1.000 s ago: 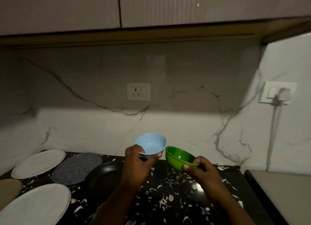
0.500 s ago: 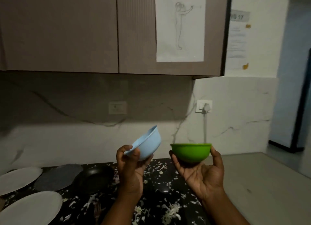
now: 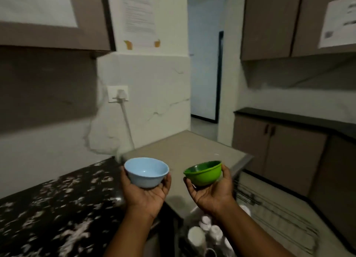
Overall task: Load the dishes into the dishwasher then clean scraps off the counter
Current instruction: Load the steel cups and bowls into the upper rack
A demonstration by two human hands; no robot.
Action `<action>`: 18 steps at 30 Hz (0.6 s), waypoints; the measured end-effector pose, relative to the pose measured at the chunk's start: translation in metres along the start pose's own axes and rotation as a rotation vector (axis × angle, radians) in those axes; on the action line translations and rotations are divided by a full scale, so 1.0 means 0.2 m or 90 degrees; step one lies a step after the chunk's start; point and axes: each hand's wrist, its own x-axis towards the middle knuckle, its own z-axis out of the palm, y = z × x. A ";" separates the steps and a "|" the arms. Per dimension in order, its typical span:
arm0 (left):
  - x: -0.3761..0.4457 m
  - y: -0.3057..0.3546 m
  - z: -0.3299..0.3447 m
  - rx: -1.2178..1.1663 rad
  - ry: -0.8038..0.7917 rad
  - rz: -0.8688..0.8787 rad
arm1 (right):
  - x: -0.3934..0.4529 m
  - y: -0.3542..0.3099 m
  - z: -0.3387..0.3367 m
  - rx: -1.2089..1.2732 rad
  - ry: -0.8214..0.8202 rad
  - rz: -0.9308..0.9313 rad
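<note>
Two bowls held up in the air, each in one palm-up hand. Light blue bowl (image 3: 146, 172) upright in the left hand (image 3: 146, 196), fingers (image 3: 166, 183) curled up round its lower wall and cupping it from below. Green bowl (image 3: 203, 172) just to the right of the blue bowl, not touching it, tilted a little with its mouth toward the blue one, cupped in the right hand (image 3: 212, 195), thumb against its right wall. Black table (image 3: 57, 208) below and to the left of the blue bowl, covered with pale scraps (image 3: 77, 228). Grey worktop (image 3: 183, 150) directly behind the blue bowl. Open dishwasher rack (image 3: 269, 218) below and to the right of the blue bowl, blurred, with some white dishes (image 3: 204, 231) standing in it. Wall socket (image 3: 117, 93) with a plugged-in cord above and left of the blue bowl.
</note>
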 end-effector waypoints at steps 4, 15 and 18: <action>0.27 -0.66 0.08 0.088 0.025 -0.121 | 0.11 -0.49 -0.46 0.009 0.097 -0.107; 0.79 -1.87 -0.24 0.408 0.162 -0.228 | 0.25 -1.30 -1.70 -0.241 0.493 -0.129; 0.85 -1.94 -0.37 0.473 0.240 -0.238 | 0.43 -1.28 -1.99 -0.450 0.619 -0.108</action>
